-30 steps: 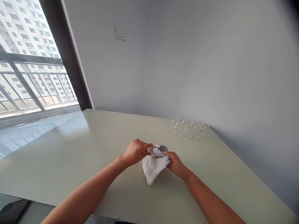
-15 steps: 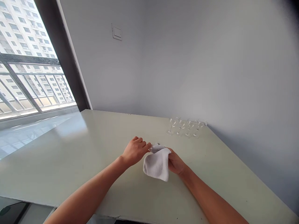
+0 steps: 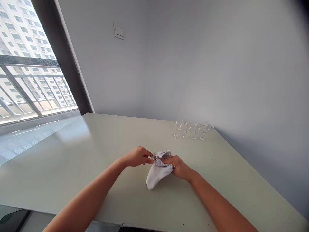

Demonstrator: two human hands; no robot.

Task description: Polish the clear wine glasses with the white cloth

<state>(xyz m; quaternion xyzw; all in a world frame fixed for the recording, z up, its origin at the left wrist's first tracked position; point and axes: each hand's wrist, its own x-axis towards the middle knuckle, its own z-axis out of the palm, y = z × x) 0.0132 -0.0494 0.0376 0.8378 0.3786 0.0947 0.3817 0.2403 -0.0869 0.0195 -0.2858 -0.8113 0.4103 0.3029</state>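
Note:
My left hand (image 3: 139,157) pinches the stem end of a clear goblet (image 3: 167,154), which lies on its side in the air above the table. A white cloth (image 3: 157,176) is wrapped round the goblet's bowl and hangs down below it. On the right, my right hand (image 3: 179,166) is closed over the cloth and the bowl, thumb on top. Cloth and fingers hide much of the goblet.
Several clear stemmed glasses (image 3: 178,126) stand upright in a row at the table's back right, near the wall. The pale table (image 3: 108,135) meets the walls at the back. A window (image 3: 29,80) with a railing outside is at the left.
My left hand has turned, so its thumb and fingers now show at the goblet's stem end. My right thumb has come over the cloth, and the hanging cloth has bunched narrower.

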